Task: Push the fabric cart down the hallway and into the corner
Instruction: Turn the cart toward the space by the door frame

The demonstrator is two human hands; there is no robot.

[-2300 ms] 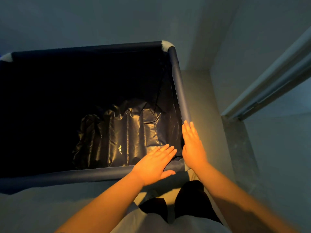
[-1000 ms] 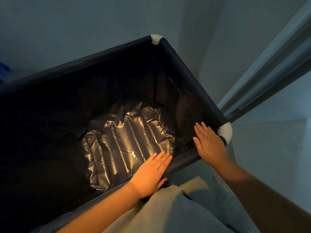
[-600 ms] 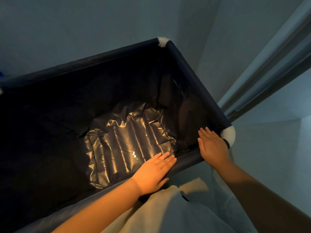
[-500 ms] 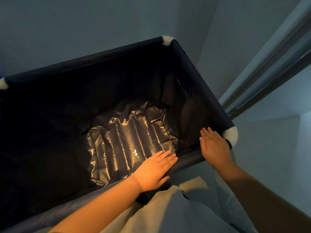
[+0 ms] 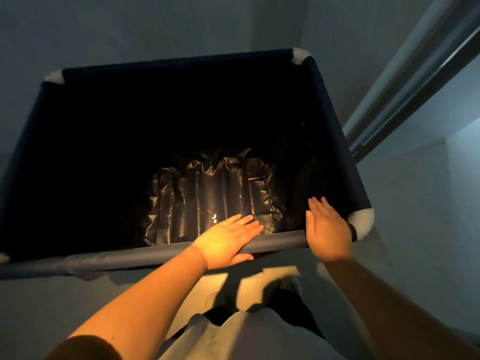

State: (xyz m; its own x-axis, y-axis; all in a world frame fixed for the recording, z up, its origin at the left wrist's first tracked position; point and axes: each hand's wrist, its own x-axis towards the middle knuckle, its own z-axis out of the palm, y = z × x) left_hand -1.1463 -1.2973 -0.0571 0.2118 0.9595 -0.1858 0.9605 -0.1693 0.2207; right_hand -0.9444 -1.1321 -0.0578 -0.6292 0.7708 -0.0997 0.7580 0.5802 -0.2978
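The fabric cart [image 5: 337, 141] is seen from above, its far rim close to the wall at 12 o'clock and a door frame [image 5: 415, 81] at 2 o'clock. Both hands are laid flat, fingers spread, on the near rail: the left hand [image 5: 228, 242] mid-rail, the right hand [image 5: 327, 231] beside the white corner cap [image 5: 362, 220]. Crinkled black plastic [image 5: 213, 193] lies inside.

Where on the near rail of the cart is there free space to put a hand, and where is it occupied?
The near rail is bare from its left corner up to the left hand. A short bare stretch lies between the left hand and the right hand. The right end, beside the white corner cap, is crowded.
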